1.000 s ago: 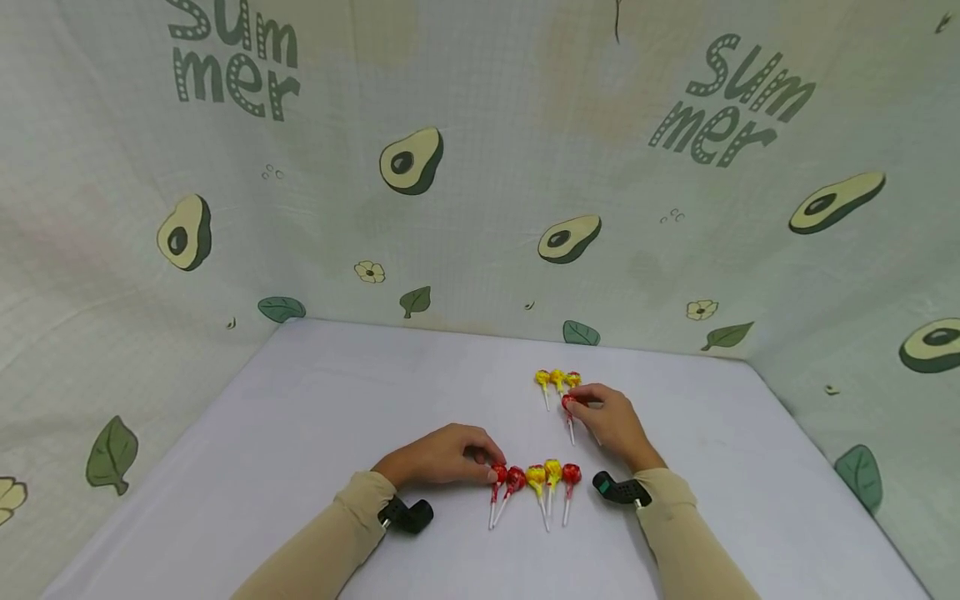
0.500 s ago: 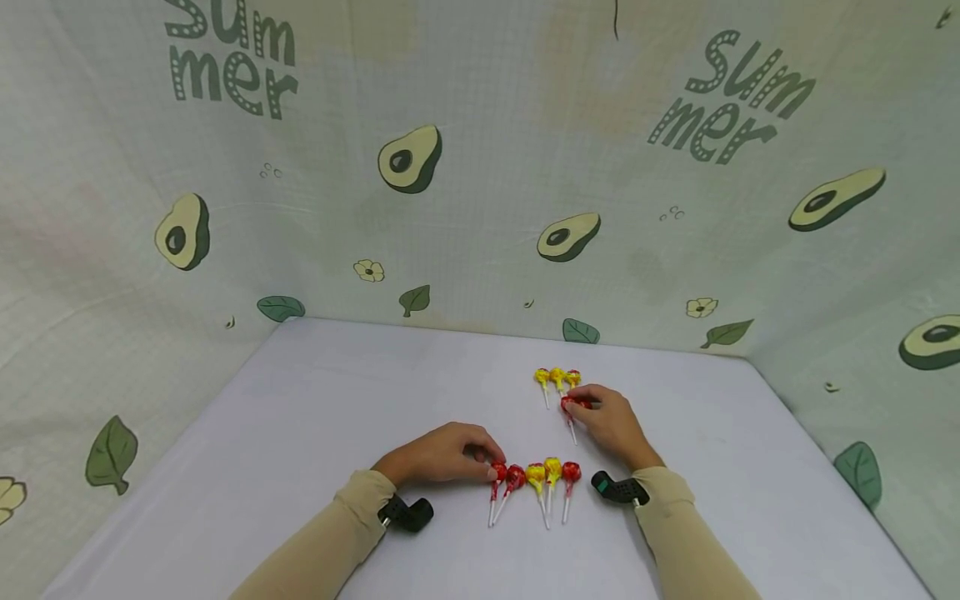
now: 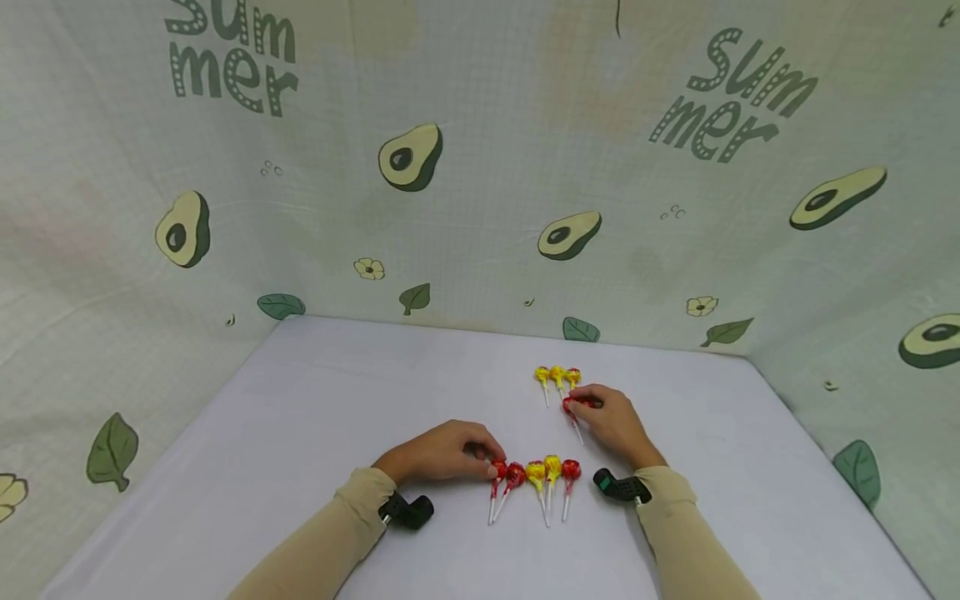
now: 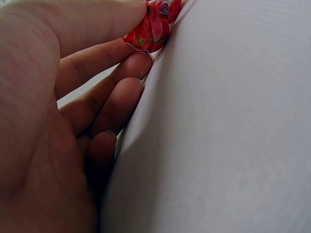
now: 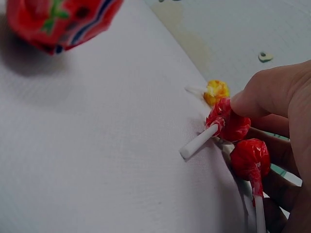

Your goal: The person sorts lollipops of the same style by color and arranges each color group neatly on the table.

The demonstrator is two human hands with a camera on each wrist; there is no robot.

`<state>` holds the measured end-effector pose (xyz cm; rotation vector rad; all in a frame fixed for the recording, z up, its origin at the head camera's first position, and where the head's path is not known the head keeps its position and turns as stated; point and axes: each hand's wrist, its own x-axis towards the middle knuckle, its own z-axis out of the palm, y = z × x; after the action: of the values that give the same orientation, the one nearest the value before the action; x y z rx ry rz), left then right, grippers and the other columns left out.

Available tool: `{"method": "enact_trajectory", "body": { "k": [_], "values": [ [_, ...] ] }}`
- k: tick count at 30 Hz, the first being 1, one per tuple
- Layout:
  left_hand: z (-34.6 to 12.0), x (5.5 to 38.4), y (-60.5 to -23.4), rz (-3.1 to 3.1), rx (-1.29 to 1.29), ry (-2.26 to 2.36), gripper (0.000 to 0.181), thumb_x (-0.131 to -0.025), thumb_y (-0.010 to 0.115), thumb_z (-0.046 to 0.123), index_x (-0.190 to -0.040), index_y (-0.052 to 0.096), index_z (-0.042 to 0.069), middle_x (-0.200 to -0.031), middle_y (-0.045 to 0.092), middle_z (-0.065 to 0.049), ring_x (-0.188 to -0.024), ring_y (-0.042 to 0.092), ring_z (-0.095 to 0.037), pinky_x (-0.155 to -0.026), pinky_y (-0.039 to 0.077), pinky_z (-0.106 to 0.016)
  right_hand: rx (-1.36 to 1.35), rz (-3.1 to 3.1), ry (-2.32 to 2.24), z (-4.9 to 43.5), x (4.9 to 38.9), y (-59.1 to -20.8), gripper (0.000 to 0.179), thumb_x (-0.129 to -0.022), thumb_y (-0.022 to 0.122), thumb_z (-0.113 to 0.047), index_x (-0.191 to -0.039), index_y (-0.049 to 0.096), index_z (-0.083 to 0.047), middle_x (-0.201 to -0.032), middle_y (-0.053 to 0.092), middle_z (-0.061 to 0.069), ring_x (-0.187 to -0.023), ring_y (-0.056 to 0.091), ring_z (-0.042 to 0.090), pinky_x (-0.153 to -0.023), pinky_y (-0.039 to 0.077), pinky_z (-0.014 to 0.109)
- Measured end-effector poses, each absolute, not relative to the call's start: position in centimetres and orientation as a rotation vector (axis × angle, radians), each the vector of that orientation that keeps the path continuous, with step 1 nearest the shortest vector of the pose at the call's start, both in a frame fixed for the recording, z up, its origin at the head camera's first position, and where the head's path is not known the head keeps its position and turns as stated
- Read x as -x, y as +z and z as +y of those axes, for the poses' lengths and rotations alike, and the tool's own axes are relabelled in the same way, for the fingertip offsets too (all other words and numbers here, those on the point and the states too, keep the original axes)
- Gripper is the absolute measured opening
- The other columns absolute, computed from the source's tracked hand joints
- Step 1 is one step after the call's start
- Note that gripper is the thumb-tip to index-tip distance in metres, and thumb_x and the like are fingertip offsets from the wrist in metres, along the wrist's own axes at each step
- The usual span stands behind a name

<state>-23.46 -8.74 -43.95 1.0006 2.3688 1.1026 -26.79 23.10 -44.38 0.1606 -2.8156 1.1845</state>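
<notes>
My left hand [image 3: 450, 452] pinches the head of a red lollipop [image 3: 498, 470] at the left end of the near row; the left wrist view shows its red wrapper [image 4: 153, 29] between thumb and finger. Farther back, my right hand [image 3: 617, 427] holds another red lollipop [image 5: 235, 127] by its head, the white stick slanting toward me. A second red lollipop [image 5: 250, 158] lies beside that hand's fingers, mostly hidden from the head view. Just beyond are three yellow lollipops, including one [image 3: 557, 374] in the middle.
To the right of my left hand, the near row continues with a red lollipop [image 3: 515, 476], two yellow lollipops [image 3: 536, 472] and a red lollipop [image 3: 571, 470] at its end. A white tabletop [image 3: 360, 375] lies under everything. Printed cloth [image 3: 480, 167] surrounds the back and sides.
The red lollipop in my right hand has turned slightly, its stick end swinging to the right. My left hand stays in place on its lollipop.
</notes>
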Motion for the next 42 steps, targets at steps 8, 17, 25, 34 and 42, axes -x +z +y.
{"method": "enact_trajectory", "body": {
  "k": [8,17,25,34,42],
  "values": [
    [-8.7,23.4,-43.8,2.365,-1.008,1.116,0.016,-0.091,0.074,0.03,-0.107,0.075,0.029,-0.097,0.064,0.016,-0.089,0.056,-0.005,-0.08,0.046,-0.026,-0.09,-2.816,1.227,23.4,26.9,-44.3,0.029,-0.101,0.061,-0.03,-0.118,0.07,-0.009,-0.112,0.068,0.008,-0.102,0.057,0.026,-0.091,0.048,0.044],
    [-8.7,23.3,-43.8,2.371,-0.983,1.097,0.016,-0.092,0.074,0.031,-0.108,0.075,0.03,-0.098,0.064,0.017,-0.09,0.057,-0.005,-0.08,0.047,-0.026,0.045,-2.787,1.245,24.0,26.9,-44.0,0.03,-0.103,0.056,-0.028,-0.121,0.07,-0.009,-0.111,0.066,0.008,-0.099,0.054,0.026,-0.084,0.049,0.037],
    [-8.7,23.4,-43.9,2.368,-0.985,1.103,0.016,-0.092,0.073,0.032,-0.108,0.074,0.031,-0.099,0.064,0.017,-0.091,0.057,-0.006,-0.081,0.047,-0.026,0.042,-2.832,1.256,24.4,26.8,-44.1,0.031,-0.101,0.053,-0.021,-0.124,0.069,-0.008,-0.122,0.065,0.012,-0.107,0.054,0.029,-0.091,0.049,0.044],
    [-8.7,23.4,-43.9,2.38,-0.996,1.088,0.016,-0.092,0.073,0.032,-0.108,0.074,0.032,-0.097,0.063,0.017,-0.09,0.057,-0.005,-0.08,0.047,-0.026,0.026,-2.846,1.239,24.5,26.8,-44.2,0.029,-0.1,0.057,-0.022,-0.123,0.068,-0.007,-0.119,0.066,0.011,-0.109,0.055,0.03,-0.097,0.047,0.049],
    [-8.6,23.4,-43.8,2.38,-0.983,1.093,0.016,-0.091,0.073,0.031,-0.108,0.074,0.031,-0.097,0.063,0.017,-0.09,0.057,-0.005,-0.079,0.047,-0.026,0.029,-2.848,1.224,24.4,26.8,-44.2,0.031,-0.101,0.057,-0.026,-0.123,0.067,-0.006,-0.118,0.066,0.012,-0.108,0.055,0.03,-0.096,0.047,0.048]
  ]
}}
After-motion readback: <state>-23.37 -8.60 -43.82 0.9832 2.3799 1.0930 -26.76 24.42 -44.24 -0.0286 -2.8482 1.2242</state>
